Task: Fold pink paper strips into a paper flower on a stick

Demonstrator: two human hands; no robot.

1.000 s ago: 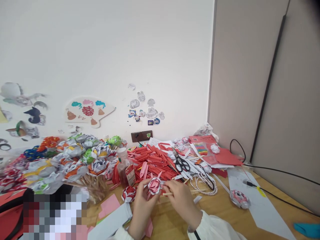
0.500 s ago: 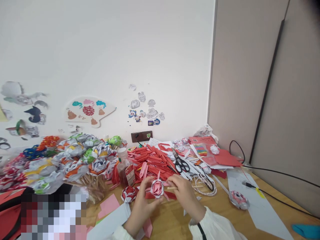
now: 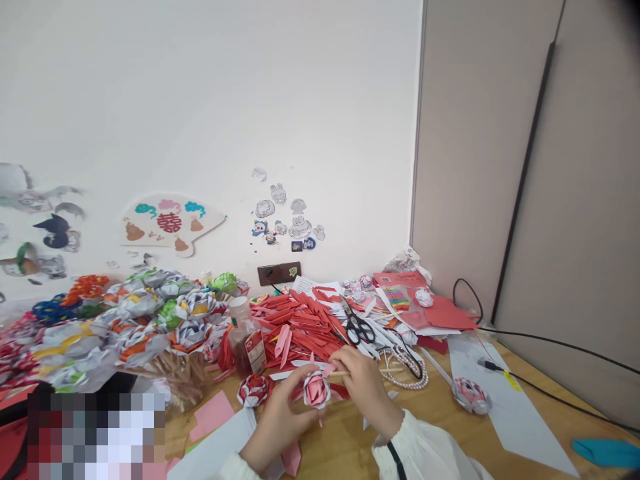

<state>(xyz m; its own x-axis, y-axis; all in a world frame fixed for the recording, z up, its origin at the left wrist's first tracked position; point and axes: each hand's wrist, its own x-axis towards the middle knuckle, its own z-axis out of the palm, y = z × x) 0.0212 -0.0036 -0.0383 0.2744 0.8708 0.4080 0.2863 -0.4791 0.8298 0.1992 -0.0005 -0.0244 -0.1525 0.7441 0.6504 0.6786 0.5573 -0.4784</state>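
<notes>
A pink and white folded-paper flower [image 3: 317, 390] is between the thumb and fingers of my left hand [image 3: 280, 413]. My right hand [image 3: 361, 381] is closed at the flower's upper right, fingertips by a pink paper tip. A thin pale wooden stick [image 3: 339, 374] lies in the right hand, its other end showing beyond the knuckles. Just left of my left hand sits a red and white paper flower [image 3: 253, 391]. Behind both hands is a heap of folded red and pink paper strips [image 3: 305, 323].
Black-handled scissors [image 3: 359, 327] lie on the strips, with a bead string [image 3: 417, 380] nearby. A bottle [image 3: 244, 347] stands left. Many paper flowers on sticks [image 3: 165, 313] crowd the left side. Another flower [image 3: 470, 395] and black cables [image 3: 545, 393] lie right.
The view has shifted slightly, moving everything a little left. The flower sits slightly lower in my left hand, and my right fingers have moved closer to its upper edge.
</notes>
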